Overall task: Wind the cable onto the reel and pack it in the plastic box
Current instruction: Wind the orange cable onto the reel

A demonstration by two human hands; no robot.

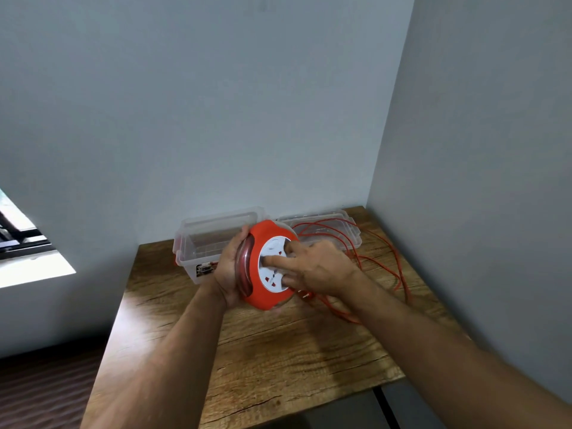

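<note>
An orange cable reel (263,289) with a white socket face is held above the wooden table (294,351), tilted toward me. My left hand (229,270) grips its back and left rim, where wound red cable shows through the clear side. My right hand (312,267) lies on the white face with fingers spread, the forefinger pressed on the centre. Loose orange cable (387,267) trails from the reel in loops over the table's right side. A clear plastic box (198,239) stands open behind the reel at the back left.
The box's clear lid (340,221) lies at the back right with cable loops across it. Grey walls close in the table at the back and right. The table's left and front edges drop to a dark floor (46,391).
</note>
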